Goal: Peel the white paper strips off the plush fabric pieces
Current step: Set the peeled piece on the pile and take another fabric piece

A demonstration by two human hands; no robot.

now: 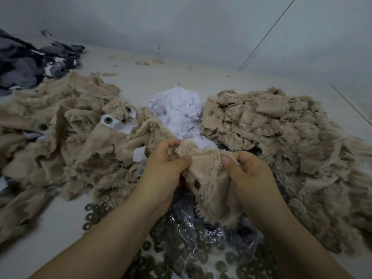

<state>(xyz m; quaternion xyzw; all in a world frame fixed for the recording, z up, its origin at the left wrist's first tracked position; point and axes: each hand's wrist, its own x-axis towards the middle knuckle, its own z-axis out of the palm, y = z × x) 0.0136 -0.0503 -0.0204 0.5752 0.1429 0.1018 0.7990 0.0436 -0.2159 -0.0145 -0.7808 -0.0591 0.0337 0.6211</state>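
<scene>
I hold one beige plush fabric piece (209, 178) in front of me over the table. My left hand (163, 170) pinches its upper left edge with curled fingers. My right hand (247, 174) grips its upper right edge, thumb on top. No white strip shows on this piece from here. A pile of beige plush pieces (66, 125) lies at the left, some with plastic eyes (108, 119) and white paper strips (126, 127) on them. Another beige pile (281, 133) lies at the right. A heap of torn white paper (179, 109) sits between the piles.
Several dark round washers (177, 258) lie scattered near me, partly on a clear plastic bag (201, 228). A heap of dark grey fabric (30, 63) sits at the far left. The white table (141, 77) meets a pale wall behind.
</scene>
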